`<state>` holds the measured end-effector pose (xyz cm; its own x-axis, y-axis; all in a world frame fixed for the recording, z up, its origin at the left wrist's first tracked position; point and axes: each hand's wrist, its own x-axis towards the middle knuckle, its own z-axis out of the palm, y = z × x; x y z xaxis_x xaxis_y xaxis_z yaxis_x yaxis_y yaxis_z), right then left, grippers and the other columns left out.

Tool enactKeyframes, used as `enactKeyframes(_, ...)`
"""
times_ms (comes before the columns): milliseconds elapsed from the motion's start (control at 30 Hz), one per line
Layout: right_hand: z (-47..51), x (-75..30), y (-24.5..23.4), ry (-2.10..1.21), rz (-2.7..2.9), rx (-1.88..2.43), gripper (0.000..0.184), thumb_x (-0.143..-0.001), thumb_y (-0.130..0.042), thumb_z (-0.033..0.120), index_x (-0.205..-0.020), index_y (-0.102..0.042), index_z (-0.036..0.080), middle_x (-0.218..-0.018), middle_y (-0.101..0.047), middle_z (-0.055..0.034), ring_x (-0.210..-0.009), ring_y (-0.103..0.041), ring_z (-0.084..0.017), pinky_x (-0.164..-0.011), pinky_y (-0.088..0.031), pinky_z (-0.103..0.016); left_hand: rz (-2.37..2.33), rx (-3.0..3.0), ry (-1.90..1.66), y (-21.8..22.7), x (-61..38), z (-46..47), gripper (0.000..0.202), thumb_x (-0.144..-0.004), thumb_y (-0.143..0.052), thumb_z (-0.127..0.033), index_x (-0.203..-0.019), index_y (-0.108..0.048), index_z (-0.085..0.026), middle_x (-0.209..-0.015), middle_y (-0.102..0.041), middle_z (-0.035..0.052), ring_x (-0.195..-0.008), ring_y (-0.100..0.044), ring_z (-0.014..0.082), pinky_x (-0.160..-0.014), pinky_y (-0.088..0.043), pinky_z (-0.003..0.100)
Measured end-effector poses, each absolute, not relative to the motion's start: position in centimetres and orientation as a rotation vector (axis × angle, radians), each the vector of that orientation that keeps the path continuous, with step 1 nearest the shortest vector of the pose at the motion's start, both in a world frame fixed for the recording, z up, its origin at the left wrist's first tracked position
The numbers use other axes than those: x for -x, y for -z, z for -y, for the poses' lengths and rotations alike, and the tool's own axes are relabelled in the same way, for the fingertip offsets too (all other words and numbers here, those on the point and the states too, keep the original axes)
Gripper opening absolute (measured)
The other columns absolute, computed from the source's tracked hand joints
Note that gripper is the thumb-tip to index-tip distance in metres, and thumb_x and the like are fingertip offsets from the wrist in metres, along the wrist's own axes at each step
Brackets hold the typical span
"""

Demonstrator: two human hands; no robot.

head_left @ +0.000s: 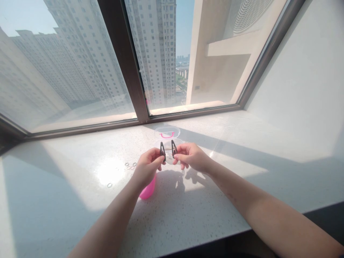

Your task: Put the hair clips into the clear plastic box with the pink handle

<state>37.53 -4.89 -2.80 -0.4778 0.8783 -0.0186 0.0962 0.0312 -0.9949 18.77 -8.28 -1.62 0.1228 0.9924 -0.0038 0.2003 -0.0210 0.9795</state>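
Observation:
My left hand [146,166] pinches a dark snap hair clip [162,149] upright between thumb and fingers. My right hand [191,157] pinches a second dark hair clip [173,147] the same way, a few centimetres to the right of the first. Both clips are held above the pale stone sill [188,215], just in front of a small clear plastic box [168,141] whose open lid [167,132] carries a pink handle. A pink object [148,190] lies on the sill, partly hidden under my left wrist.
Several small clear rings [130,166] are scattered on the sill left of my hands, one [109,185] further forward. A dark window frame [129,71] and glass rise behind the box. A white wall [309,89] stands to the right; the sill's front edge [242,233] runs near me.

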Motion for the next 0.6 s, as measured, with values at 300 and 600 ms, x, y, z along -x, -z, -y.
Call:
enactKeyframes(300,5.00,-37.54,2.60,-1.490,1.643,1.026,0.013,-0.077,-0.058,0.019,-0.086,-0.063,0.011,-0.071,-0.070,-0.0062,-0.042,-0.054,-0.007,-0.038,-0.038,-0.017,-1.273,-1.441,-1.030,1.85,-18.68,8.13,0.011,-0.079,-0.055,-0.025,-0.084,-0.059,-0.015,-0.069,-0.063,0.0010,-0.052,-0.052,0.0091,-0.049,-0.038,0.022)
enactKeyframes(600,4.95,-37.56,2.67,-1.457,1.636,0.998,0.011,-0.078,-0.057,0.019,-0.085,-0.062,0.012,-0.071,-0.070,-0.0053,-0.041,-0.054,-0.007,-0.039,-0.038,-0.018,-1.289,-1.466,-1.025,1.80,-18.74,8.35,0.012,-0.079,-0.056,-0.026,-0.084,-0.058,-0.016,-0.070,-0.064,0.0012,-0.053,-0.052,0.0094,-0.050,-0.039,0.022)
